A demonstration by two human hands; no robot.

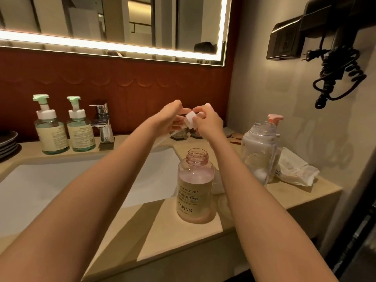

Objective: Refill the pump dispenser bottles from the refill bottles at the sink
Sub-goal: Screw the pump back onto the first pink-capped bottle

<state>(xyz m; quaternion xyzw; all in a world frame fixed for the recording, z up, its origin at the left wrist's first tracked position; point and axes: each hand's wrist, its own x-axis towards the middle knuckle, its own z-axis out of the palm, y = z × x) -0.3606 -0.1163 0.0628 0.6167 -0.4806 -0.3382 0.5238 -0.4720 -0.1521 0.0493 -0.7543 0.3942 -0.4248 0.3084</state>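
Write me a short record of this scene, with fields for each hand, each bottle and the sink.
left hand: fingers curled round the white pump head
right hand: pinches the same pump head
pump tube: slants down to the left, above the sink
pink bottle: upright on the counter, neck open, partly filled
clear bottle: right of the pink bottle, whitish liquid inside
green pump bottles: two, pumps on, left of the faucet
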